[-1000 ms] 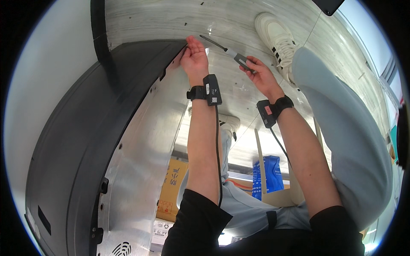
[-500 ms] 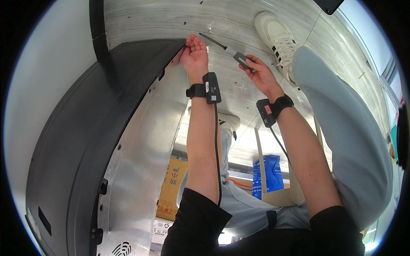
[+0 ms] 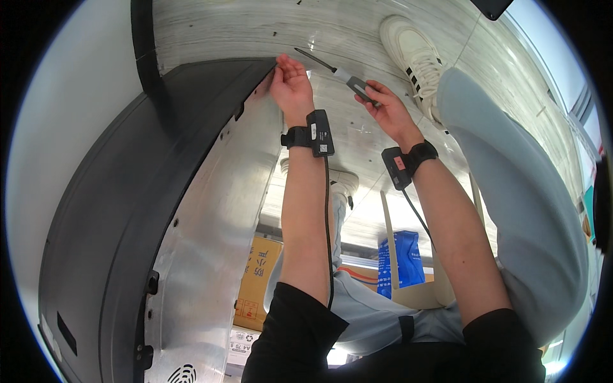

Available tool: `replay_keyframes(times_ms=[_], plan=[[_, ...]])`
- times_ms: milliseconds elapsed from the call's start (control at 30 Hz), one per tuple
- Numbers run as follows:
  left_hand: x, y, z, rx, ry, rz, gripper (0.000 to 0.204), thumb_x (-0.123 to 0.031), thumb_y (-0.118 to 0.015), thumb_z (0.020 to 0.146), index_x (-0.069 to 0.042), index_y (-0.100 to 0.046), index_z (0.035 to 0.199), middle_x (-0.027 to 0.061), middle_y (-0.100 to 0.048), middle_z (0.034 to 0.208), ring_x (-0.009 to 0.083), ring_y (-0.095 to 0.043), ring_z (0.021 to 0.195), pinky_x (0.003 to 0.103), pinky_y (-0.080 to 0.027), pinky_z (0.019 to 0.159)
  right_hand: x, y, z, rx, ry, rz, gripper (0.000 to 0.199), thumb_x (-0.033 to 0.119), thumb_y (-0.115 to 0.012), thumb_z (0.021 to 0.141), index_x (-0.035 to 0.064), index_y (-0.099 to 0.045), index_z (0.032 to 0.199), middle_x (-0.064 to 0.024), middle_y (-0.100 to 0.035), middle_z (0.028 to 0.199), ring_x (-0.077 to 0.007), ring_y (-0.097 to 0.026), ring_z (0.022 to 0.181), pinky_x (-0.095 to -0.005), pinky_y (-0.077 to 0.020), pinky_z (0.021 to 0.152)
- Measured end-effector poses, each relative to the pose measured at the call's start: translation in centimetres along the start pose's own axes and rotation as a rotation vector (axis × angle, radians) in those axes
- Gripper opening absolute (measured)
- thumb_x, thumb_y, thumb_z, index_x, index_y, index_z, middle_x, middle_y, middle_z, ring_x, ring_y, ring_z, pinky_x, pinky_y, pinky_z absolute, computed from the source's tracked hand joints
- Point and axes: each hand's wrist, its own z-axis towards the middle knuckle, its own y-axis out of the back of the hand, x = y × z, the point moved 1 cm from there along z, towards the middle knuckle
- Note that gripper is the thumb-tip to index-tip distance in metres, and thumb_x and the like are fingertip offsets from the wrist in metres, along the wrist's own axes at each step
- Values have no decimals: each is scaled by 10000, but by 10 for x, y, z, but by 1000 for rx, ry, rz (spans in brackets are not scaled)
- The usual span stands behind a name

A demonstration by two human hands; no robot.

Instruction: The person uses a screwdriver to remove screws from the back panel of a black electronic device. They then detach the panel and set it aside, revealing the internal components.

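Observation:
My right hand [image 3: 388, 110] is closed round the grey-and-white handle of a screwdriver [image 3: 342, 73]. The screwdriver's long dark shaft points up and left, its tip just beyond my left fingers and apart from them. My left hand [image 3: 294, 89] is palm up, fingers curled and drawn together at the far corner of a large black curved panel [image 3: 121, 172]. Whatever those fingertips pinch is hidden or too small to name. A silvery metal plate [image 3: 198, 236] with several small holes and black clips runs along the panel's right edge.
A white shoe [image 3: 412, 54] stands on the pale wood-grain floor [image 3: 345, 25], right of the screwdriver. Below my forearms are a brown cardboard box [image 3: 258, 274] and a blue packet [image 3: 407, 258]. Black devices [image 3: 320, 133] are strapped to both wrists, with cables trailing along the arms.
The screwdriver has shifted slightly left with my right hand. My left fingers have curled in closer to the panel's corner, and the left wrist has moved a little right.

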Motion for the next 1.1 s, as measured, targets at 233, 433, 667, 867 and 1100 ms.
replay_keyframes(times_ms=[233,433,667,867,1100], plan=[[6,-5,3,-90,-1,27,168,-47,-341,890,25,-491,915,134,-577,954,234,-572,890,362,-482,763,1,3,1,-34,-3,-6,315,80,-605,827,36,-487,1116,-84,-540,1052,-194,-581,938,-167,-458,644],[-6,1,10,-55,128,-65,176,-72,-330,888,20,-480,878,131,-574,924,232,-577,898,357,-489,749,1,-1,0,-24,-7,-6,325,75,-600,829,30,-478,1127,-86,-535,1054,-197,-579,946,-168,-459,636],[4,-12,-4,-97,66,-51,213,-58,-303,903,41,-484,954,141,-569,933,252,-571,906,353,-483,742,-1,0,0,-34,-2,-8,312,77,-605,826,29,-490,1111,-87,-541,1053,-196,-585,931,-170,-459,649],[4,-11,-1,-62,17,-31,179,-51,-318,902,36,-473,925,147,-563,928,252,-570,881,357,-490,738,-1,-2,-1,-23,0,-5,307,77,-608,824,26,-493,1104,-87,-544,1047,-197,-587,926,-173,-457,656],[3,-2,5,-105,42,48,166,-74,-354,876,-17,-458,760,131,-564,843,226,-570,832,334,-488,707,-2,-2,-1,-31,-4,1,305,80,-611,822,27,-494,1099,-85,-545,1046,-195,-586,929,-172,-456,657]])
